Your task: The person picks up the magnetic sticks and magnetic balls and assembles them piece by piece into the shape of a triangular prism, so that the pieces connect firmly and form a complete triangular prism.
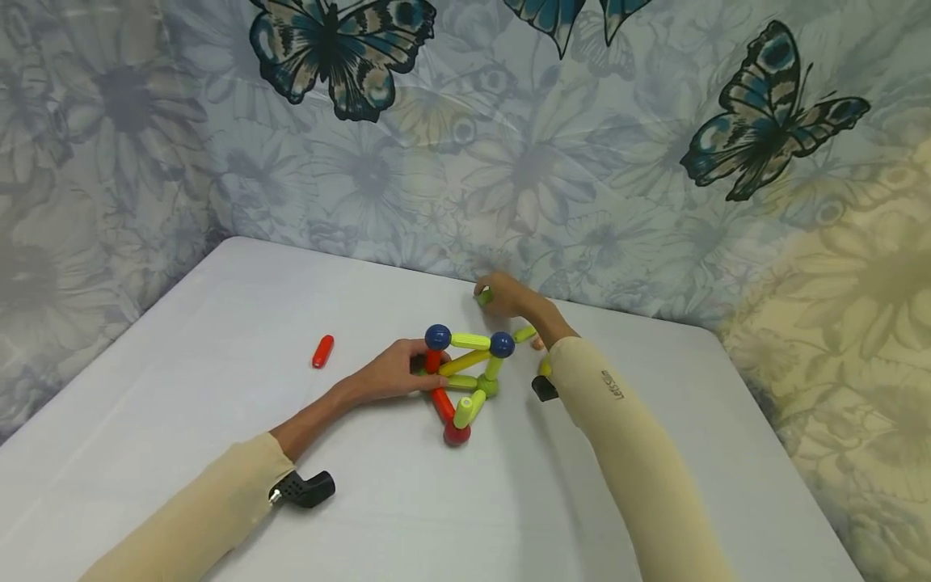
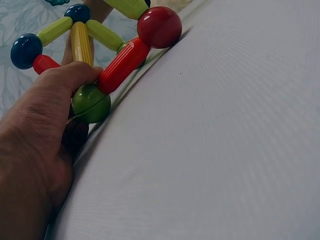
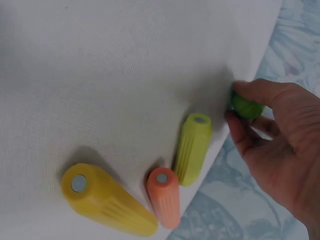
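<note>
My left hand (image 1: 393, 372) grips a frame of magnetic rods and balls at its left side, thumb over a green ball (image 2: 91, 103). The frame has blue balls (image 1: 438, 337) on top, a red ball (image 1: 457, 433) at the front, and yellow-green, yellow and red rods (image 2: 124, 65) between them. Over by the table's far edge, my right hand (image 1: 503, 294) pinches a green ball (image 3: 246, 105) between thumb and fingers. Close to that hand lie a yellow-green rod (image 3: 193, 150), an orange rod (image 3: 164, 197) and a thicker yellow rod (image 3: 107, 200).
A loose red rod (image 1: 323, 352) lies left of the frame on the white table (image 1: 254, 315). Butterfly-patterned cloth (image 1: 524, 162) rises behind the table's far edge. Black wrist cameras (image 1: 305, 490) stick out from both sleeves.
</note>
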Action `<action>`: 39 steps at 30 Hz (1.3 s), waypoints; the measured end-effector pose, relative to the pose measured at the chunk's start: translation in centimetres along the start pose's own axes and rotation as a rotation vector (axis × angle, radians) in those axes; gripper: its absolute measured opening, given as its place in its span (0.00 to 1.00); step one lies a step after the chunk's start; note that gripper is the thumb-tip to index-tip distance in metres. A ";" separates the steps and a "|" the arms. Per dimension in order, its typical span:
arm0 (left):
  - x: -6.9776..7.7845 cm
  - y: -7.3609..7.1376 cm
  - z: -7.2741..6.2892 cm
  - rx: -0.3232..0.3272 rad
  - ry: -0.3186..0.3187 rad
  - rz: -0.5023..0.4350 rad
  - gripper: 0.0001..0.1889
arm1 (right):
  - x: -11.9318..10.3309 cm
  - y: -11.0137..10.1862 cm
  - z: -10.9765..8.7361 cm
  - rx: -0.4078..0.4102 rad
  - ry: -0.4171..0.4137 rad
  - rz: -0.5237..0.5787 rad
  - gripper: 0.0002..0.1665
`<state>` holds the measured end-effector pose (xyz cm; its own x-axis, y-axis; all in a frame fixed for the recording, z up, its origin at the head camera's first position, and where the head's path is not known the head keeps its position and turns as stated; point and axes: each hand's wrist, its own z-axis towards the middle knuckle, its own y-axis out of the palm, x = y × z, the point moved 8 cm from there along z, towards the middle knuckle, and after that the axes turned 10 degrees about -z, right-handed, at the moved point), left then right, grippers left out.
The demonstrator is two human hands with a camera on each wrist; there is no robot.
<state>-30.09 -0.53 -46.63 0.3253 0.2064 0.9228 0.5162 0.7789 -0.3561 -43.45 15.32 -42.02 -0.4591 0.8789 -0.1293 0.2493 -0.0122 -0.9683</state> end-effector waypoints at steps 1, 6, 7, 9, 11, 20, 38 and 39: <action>0.1 0.0 0.1 -0.002 0.004 0.002 0.18 | 0.2 -0.1 -0.2 0.007 0.012 0.025 0.25; 0.0 -0.1 0.2 0.000 -0.012 -0.006 0.17 | 1.1 -1.6 -2.3 0.134 0.085 0.142 0.26; 0.0 -0.1 0.1 0.001 -0.015 -0.010 0.16 | 1.1 -2.1 -2.9 0.174 0.088 0.156 0.25; -0.1 -0.2 0.1 0.007 -0.023 -0.014 0.16 | 0.8 -3.5 -4.3 0.257 0.077 0.177 0.24; -0.2 -0.1 0.0 0.011 -0.029 -0.013 0.15 | 0.5 -4.7 -5.9 0.321 0.067 0.196 0.25; 0.1 0.5 0.2 0.017 -0.015 -0.017 0.14 | -2.6 -8.4 -14.4 0.424 -0.141 0.254 0.28; 0.5 0.2 0.1 0.001 0.047 -0.031 0.11 | -13.0 -5.2 -18.5 -0.059 -0.498 0.077 0.21; 0.5 0.2 0.1 0.001 0.052 -0.039 0.11 | -13.3 -4.7 -18.2 -0.086 -0.502 0.070 0.20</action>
<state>-29.92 -0.19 -46.19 0.3458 0.1446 0.9271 0.5284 0.7865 -0.3198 -23.01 12.40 -31.88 -0.7863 0.5398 -0.3006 0.3539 -0.0054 -0.9353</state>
